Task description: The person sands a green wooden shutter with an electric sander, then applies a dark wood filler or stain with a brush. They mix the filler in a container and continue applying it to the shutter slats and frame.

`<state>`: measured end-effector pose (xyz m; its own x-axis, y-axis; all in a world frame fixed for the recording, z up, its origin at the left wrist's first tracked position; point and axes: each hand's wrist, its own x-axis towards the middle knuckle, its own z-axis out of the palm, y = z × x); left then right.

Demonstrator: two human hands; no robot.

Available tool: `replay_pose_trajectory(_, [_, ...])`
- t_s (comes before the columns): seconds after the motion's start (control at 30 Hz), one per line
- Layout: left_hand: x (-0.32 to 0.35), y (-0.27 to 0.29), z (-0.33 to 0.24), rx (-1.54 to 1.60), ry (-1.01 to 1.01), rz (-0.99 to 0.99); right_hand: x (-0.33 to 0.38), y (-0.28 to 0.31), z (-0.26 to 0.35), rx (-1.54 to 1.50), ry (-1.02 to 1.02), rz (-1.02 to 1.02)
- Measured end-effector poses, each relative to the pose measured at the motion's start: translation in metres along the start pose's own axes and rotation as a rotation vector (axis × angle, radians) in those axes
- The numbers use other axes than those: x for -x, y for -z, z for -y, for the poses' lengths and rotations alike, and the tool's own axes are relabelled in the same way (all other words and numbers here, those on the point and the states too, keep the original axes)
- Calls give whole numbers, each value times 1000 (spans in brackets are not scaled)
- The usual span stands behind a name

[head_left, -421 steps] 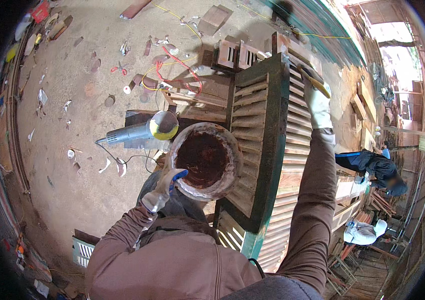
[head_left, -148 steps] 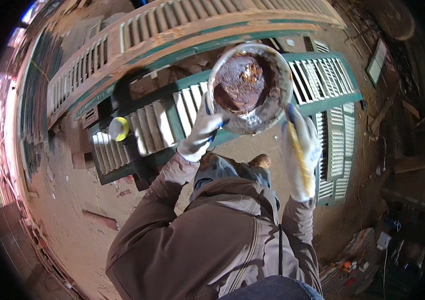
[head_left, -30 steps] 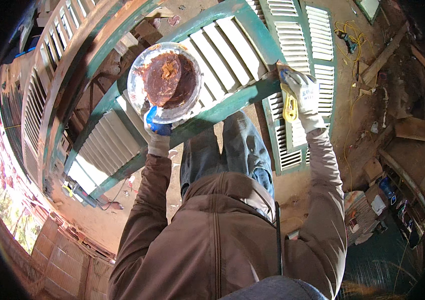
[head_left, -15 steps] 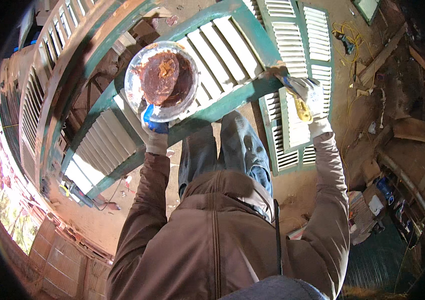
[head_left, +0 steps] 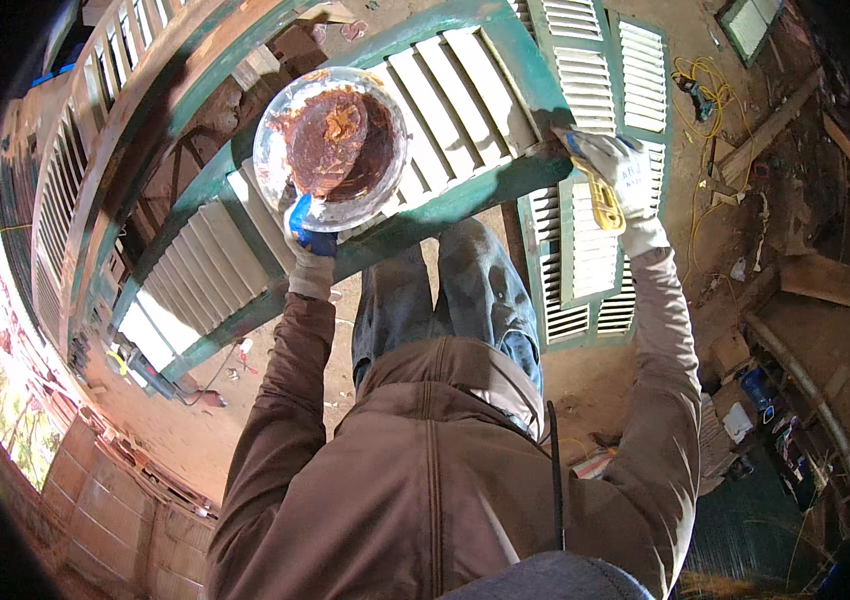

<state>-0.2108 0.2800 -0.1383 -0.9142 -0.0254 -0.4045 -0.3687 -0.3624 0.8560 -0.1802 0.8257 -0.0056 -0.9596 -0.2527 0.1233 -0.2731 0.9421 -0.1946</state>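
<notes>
My left hand point(head_left: 313, 236), in a white glove with blue fingers, grips the near rim of a round, pale bowl point(head_left: 392, 190). Reddish-brown paste point(head_left: 325, 150) fills much of it, with an orange-brown lump on top. The bowl is above a louvred shutter point(head_left: 520, 180) with a green frame and white slats, lying across in front of my knees. My gloved right hand point(head_left: 617, 175) is closed around the yellow handle of a putty knife point(head_left: 605, 205). Its blade end is at the shutter's right-hand corner, where brown smears show; my fingers partly hide the tool.
More green-and-white shutters point(head_left: 585, 90) lie beyond on the right. Frames with curved-looking edges point(head_left: 95, 190) stand at left. A yellow cord point(head_left: 710, 95), a power tool point(head_left: 690, 90), planks point(head_left: 770, 125) and scattered debris cover the ground at right.
The bowl has shifted slightly right over the shutter, still in my left hand. My right hand has moved a little, and the knife's handle is angled differently at the same corner.
</notes>
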Motion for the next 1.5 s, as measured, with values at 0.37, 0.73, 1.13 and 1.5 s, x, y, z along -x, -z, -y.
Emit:
replay_pose_trajectory(0.37, [-9, 6, 5, -20, -80, -62, 32, 4, 47, 74, -46, 101])
replay_pose_trajectory(0.73, [-5, -7, 3, -116, -204, -3, 59, -16, 83, 229, -90, 109])
replay_pose_trajectory(1.13, [3, -19, -4, -316, -345, 125, 31, -4, 94, -191, -250, 41])
replay_pose_trajectory(1.5, [-20, -5, 7, -106, -137, 54, -22, -57, 37, 170, -506, -149])
